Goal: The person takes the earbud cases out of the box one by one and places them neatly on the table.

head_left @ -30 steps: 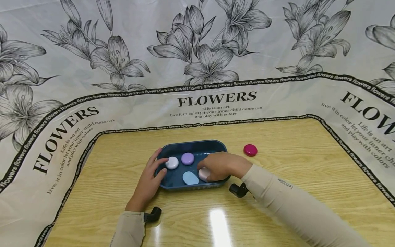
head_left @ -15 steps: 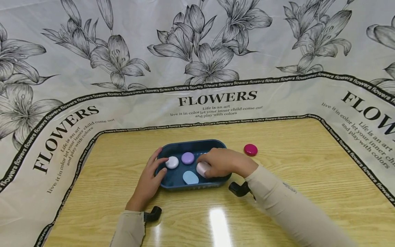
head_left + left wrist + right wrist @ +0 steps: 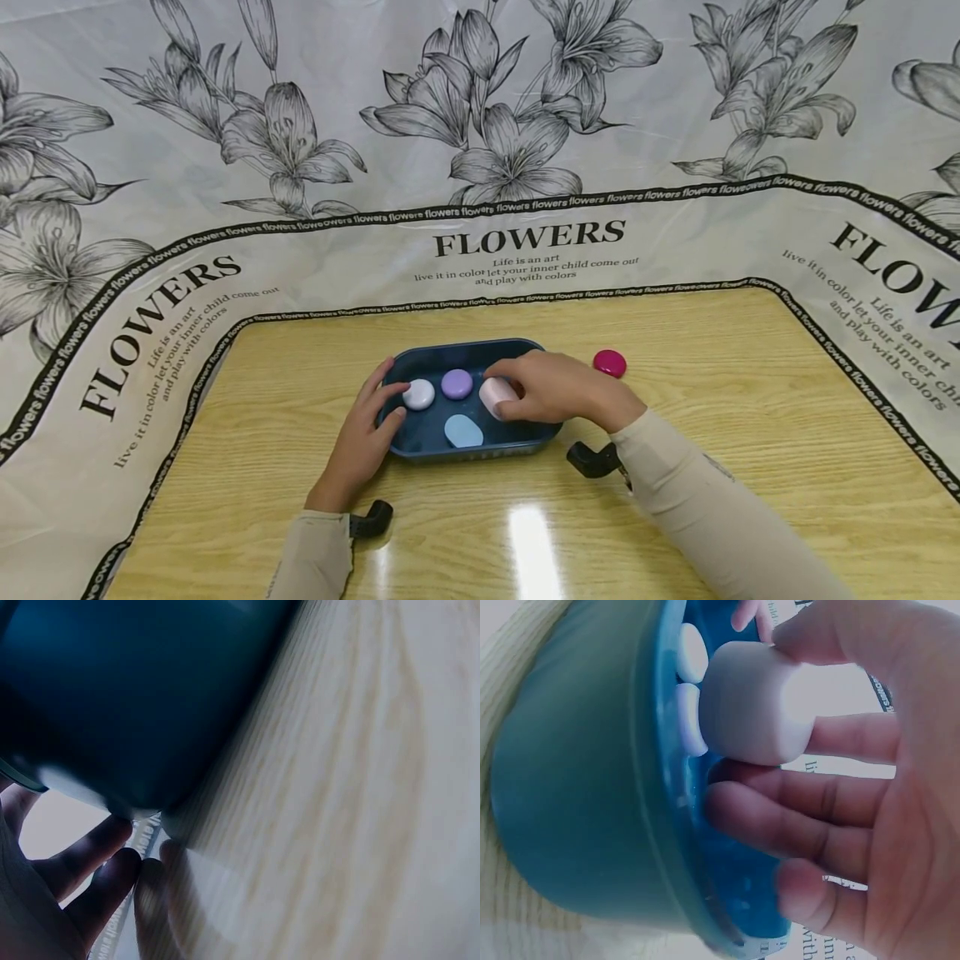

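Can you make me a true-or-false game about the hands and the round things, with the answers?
1. The right hand pinches a pale pink piece. True.
2. The magenta disc lies outside the blue tub. True.
3. The right hand holds the magenta disc. False: it holds the pale pink piece.
4. The white disc and purple disc are inside the tub. True.
5. The white disc is right of the purple disc in the head view. False: it is left.

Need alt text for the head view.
A right hand pinches a pale pink piece over a blue tray; the left hand touches the tray's left end. Inside lie a white disc, purple disc and light blue piece; a magenta disc sits on the table at right.
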A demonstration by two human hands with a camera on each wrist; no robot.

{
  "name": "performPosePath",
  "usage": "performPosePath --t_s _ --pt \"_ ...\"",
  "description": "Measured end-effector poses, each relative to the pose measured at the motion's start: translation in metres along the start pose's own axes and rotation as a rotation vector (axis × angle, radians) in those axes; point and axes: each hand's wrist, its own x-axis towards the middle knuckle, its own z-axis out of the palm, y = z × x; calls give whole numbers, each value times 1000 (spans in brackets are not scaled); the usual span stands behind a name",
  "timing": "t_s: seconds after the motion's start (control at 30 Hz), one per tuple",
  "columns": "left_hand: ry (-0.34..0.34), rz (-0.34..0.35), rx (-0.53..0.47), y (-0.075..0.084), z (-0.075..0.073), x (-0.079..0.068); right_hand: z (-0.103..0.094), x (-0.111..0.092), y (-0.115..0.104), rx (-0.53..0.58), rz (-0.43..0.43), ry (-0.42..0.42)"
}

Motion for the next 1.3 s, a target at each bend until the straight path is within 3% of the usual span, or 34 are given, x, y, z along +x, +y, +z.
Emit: performPosePath --t_s 0.47,0.77,1.3 --pt "6 12 -1 1 -2 0 -4 -11 7 92 91 53" --pt "-3 11 -3 2 -2 1 -4 -16 17 148 99 144" --pt "-1 17 -13 -1 -1 1 -9 -32 34 152 168 234"
